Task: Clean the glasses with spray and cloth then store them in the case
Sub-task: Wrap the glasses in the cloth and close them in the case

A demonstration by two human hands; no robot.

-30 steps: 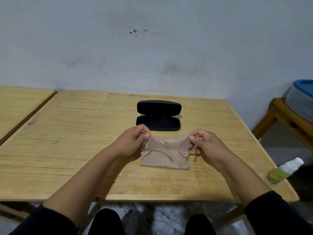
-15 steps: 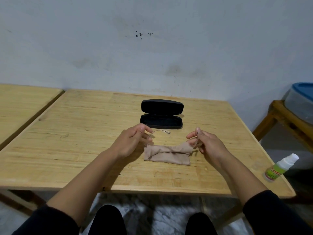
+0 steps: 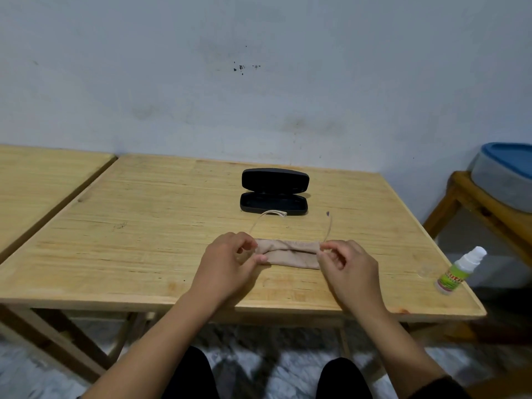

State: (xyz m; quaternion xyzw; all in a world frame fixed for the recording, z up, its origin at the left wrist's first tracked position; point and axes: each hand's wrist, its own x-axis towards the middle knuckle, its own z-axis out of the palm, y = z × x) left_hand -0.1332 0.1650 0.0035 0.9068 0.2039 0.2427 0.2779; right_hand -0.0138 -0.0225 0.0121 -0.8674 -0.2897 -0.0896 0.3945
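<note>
The glasses [image 3: 329,226] have a thin clear frame, and both temples stick out away from me toward the case. Their front is wrapped in a beige cloth [image 3: 290,251] lying on the table [image 3: 144,226], so the lenses are hidden. My left hand [image 3: 227,263] pinches the wrapped left end. At the right end my right hand [image 3: 348,266] pinches the frame by the hinge. The black glasses case [image 3: 273,194] stands open just beyond the temple tips. A small spray bottle [image 3: 457,272] with a green label lies near the table's right front corner.
A second wooden table [image 3: 43,180] adjoins on the left. At the right, a wooden stand [image 3: 489,208] carries a grey tub with a blue lid [image 3: 506,174]. A wall runs behind the table. My knees are under the front edge.
The cloth has gone from a broad flat piece to a narrow band around the glasses' front. Both temples have swung open toward the case. My hands have moved slightly apart.
</note>
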